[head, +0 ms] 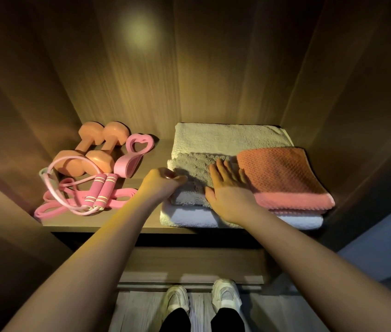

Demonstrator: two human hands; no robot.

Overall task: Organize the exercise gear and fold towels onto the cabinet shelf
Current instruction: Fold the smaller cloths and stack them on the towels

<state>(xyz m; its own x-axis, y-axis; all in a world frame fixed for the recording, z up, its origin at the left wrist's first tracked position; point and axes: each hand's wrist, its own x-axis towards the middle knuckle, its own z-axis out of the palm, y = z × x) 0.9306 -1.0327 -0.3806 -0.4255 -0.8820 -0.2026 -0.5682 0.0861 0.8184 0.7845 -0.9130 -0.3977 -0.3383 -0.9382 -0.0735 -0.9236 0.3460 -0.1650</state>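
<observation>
A large white towel lies folded on the right half of the wooden cabinet shelf. On top of it sit a folded grey towel and a folded pink waffle towel, side by side. My left hand pinches the grey towel's left edge. My right hand lies flat on the grey towel, fingers straight, next to the pink towel. On the shelf's left half are two pink dumbbells, a pink heart-shaped trainer, a pink jump rope and a pink resistance band.
Cabinet side walls close in the shelf on the left and right, with a back panel behind. Below the shelf's front edge is a lower ledge. My white shoes stand on the pale floor.
</observation>
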